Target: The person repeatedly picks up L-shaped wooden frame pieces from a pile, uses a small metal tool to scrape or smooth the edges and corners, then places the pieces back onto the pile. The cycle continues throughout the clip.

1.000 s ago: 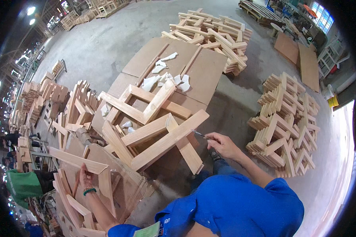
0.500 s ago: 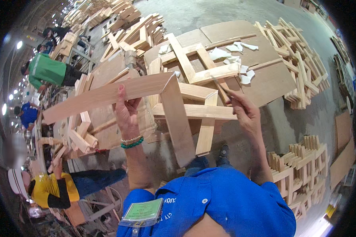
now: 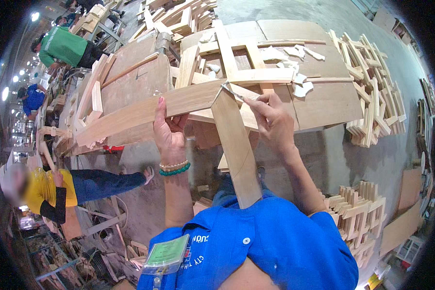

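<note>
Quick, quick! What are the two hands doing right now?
Left hand: closed, holding an angled wooden piece by its long board.
Right hand: closed, holding a thin tool, its tip at the wood's corner joint.

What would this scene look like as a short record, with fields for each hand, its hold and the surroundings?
Left hand: grips an angled, pale wooden frame piece of two joined boards
Right hand: pinches a slim, straight tool, tip at the corner joint; contact unclear
Worn: green beaded bracelet, left wrist; blue buttoned shirt
Work surface: flat brown sheets bearing pale wooden frames and white irregular scraps
Right side: stacks of pale wooden frames
Left side: person in a yellow top
</note>
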### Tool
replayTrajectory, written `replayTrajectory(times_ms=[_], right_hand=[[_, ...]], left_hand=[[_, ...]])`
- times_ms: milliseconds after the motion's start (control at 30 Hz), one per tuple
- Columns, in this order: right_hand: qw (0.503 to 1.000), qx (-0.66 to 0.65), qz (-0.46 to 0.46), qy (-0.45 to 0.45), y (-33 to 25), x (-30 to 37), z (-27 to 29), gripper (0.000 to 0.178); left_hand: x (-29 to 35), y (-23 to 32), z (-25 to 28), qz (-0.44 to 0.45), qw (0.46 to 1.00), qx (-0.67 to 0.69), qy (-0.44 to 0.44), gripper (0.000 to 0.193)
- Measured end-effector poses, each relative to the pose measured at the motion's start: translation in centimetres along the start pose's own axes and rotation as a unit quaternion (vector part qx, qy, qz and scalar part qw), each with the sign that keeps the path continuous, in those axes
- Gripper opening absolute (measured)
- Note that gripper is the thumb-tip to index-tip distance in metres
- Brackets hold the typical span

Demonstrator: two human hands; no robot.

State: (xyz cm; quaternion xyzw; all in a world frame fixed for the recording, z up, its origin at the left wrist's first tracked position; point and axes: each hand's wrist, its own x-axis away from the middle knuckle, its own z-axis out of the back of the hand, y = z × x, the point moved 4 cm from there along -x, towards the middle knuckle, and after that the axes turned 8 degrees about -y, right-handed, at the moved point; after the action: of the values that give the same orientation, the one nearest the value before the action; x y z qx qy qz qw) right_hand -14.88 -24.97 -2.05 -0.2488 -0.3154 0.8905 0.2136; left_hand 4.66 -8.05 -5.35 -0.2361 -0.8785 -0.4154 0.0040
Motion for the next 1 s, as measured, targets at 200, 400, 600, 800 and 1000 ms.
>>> replayTrajectory(times_ms=[200, 400, 600, 800, 1000], right_hand=[[0.999, -0.003, 0.018, -0.041, -1.0, 1.4, -0.1, 0.033], [0.997, 0.056, 0.037, -0.050, -1.4, 2.3, 0.5, 0.035], [0.993, -0.038, 0.046, -0.104, -0.2, 3.3, 1.2, 0.036], [0.999, 0.005, 0.027, -0.047, -0.5, 2.5, 2.1, 0.037], [0.995, 0.084, 0.030, -0.050, -1.0, 3.0, 1.9, 0.036]], left_hand=[[0.9, -0.2, -0.7, 0.002, 1.000, -0.005, 0.006, 0.033], [1.5, -0.6, -1.7, -0.006, 0.999, -0.029, 0.016, 0.032], [2.0, -0.5, -1.8, -0.034, 0.998, -0.049, 0.011, 0.032], [2.7, -0.5, -2.7, -0.063, 0.994, -0.087, 0.005, 0.033], [3.2, -0.9, -3.1, -0.064, 0.994, -0.092, -0.008, 0.036]])
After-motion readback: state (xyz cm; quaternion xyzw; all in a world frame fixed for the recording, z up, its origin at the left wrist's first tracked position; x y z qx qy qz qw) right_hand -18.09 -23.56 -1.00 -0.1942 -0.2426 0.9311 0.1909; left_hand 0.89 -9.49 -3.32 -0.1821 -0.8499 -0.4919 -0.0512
